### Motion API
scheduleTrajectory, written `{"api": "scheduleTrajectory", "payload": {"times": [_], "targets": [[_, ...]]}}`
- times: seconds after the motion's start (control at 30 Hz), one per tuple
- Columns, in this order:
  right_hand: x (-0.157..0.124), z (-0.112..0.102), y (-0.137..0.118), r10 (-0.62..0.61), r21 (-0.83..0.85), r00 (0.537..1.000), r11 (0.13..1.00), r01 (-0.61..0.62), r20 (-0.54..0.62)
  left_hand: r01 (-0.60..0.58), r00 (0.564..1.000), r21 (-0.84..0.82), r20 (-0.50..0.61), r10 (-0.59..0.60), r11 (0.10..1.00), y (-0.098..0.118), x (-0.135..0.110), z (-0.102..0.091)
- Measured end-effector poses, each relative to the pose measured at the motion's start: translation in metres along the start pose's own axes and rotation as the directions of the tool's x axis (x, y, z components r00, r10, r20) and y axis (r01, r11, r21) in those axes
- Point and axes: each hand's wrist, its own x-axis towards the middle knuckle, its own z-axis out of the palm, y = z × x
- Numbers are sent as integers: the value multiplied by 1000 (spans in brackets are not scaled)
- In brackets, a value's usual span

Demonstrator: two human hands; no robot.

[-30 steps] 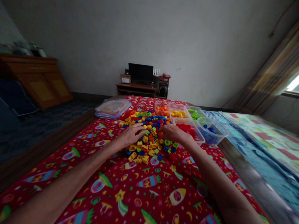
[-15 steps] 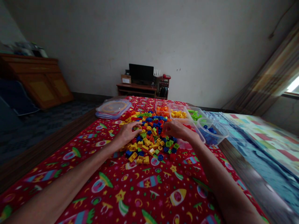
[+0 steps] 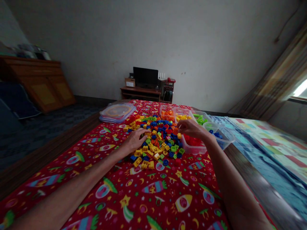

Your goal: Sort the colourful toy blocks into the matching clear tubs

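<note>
A heap of small plastic bricks (image 3: pixel 155 140) in yellow, blue, red, orange and green lies on the red rocket-print cloth (image 3: pixel 148 195). My left hand (image 3: pixel 134 140) rests on the heap's left side, fingers drawn together at a small piece near its tips; which piece is unclear. My right hand (image 3: pixel 192 128) hovers raised over the heap's right edge, above the clear bin of red bricks (image 3: pixel 194 144). Its fingers are pinched on something small that I cannot make out.
Behind the red bin stand clear bins of orange bricks (image 3: pixel 167 113), yellow bricks (image 3: pixel 182 117) and green bricks (image 3: pixel 200 118), and a round tub of blue bricks (image 3: pixel 222 136). A stack of clear lids (image 3: pixel 117 111) lies at the back left. A patchwork cloth (image 3: pixel 266 143) lies right.
My right hand has lifted off the heap and moved right and back, over the red bin. My left hand has shifted slightly on the heap's left side.
</note>
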Motion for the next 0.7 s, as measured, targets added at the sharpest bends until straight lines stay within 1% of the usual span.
{"api": "scheduleTrajectory", "payload": {"times": [0.07, 0.1, 0.17, 0.2, 0.27, 0.33, 0.37, 0.4, 0.47, 0.53, 0.6, 0.7], "targets": [[5, 1, 6, -8, -6, 1000, 1000, 8, -14, -8, 1000, -1, 16, 8, 1000, -1, 0, 1], [11, 2, 8, -6, -5, 999, 1000, 5, -53, -7, 1000, -3, 25, 7, 1000, -2, 0, 2], [29, 2, 6, 26, 3, 982, 1000, -26, -189, -3, 999, -11, 40, 4, 1000, -4, 0, 2], [40, 1, 4, 56, 9, 960, 998, -56, -274, -2, 999, -14, 41, 3, 1000, -5, 0, 3], [62, -3, -1, 123, 16, 898, 992, -128, -422, -5, 999, -18, 33, 5, 1000, -6, -1, 3], [78, -8, -7, 151, -2, 849, 984, -176, -506, -13, 1000, -20, 25, 13, 1000, -6, -1, 2], [83, -9, -10, 148, -15, 842, 983, -182, -519, -17, 1000, -21, 22, 17, 1000, -5, -1, 2], [84, -8, -12, 139, -24, 845, 984, -177, -516, -20, 1000, -23, 22, 21, 1000, -5, -1, 2], [80, -1, -19, 109, -25, 879, 990, -136, -465, -24, 999, -29, 26, 25, 999, -4, -2, 2], [69, 14, -26, 54, -17, 928, 998, -65, -368, -13, 1000, -38, 26, 14, 999, -4, -2, 1], [57, 31, -34, -27, -30, 965, 999, 19, -262, 24, 1000, -52, 21, -23, 998, -4, -2, 1], [39, 50, -47, -116, -103, 982, 990, 101, -150, 93, 996, -105, 4, -93, 990, -5, -3, 1]]}}
